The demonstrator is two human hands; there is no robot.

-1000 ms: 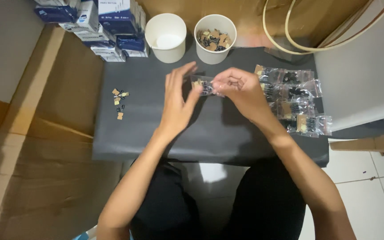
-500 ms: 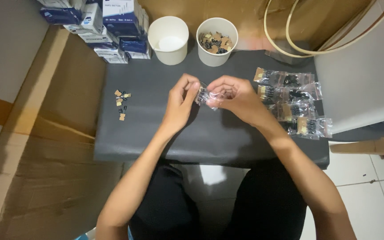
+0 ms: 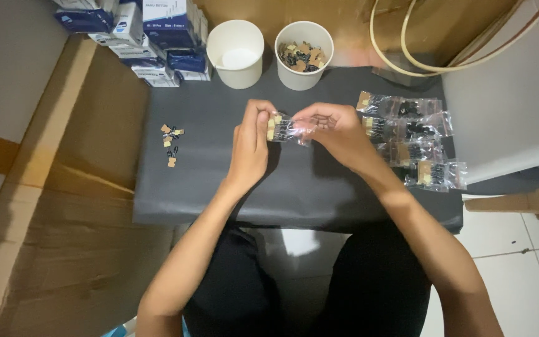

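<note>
My left hand (image 3: pixel 251 146) and my right hand (image 3: pixel 335 128) together hold a small clear plastic bag (image 3: pixel 285 130) of little black and tan parts just above the dark table (image 3: pixel 219 187). The left fingers pinch the bag's tan end; the right fingers grip its other end. Several more clear bags of the same parts (image 3: pixel 410 140) lie to the right of my right hand. A small pile of loose black and tan parts (image 3: pixel 171 142) lies on the table to the left.
Two white paper cups stand at the table's far edge: an empty cup (image 3: pixel 235 53) and a cup filled with parts (image 3: pixel 304 55). Blue and white boxes (image 3: pixel 151 37) are stacked at far left. A large cardboard sheet (image 3: pixel 63 187) flanks the left; beige tubing (image 3: pixel 419 43) loops at far right.
My left hand went from flat with spread fingers to pinching the bag's end. Both hands brought the bag slightly nearer and lifted it off the table.
</note>
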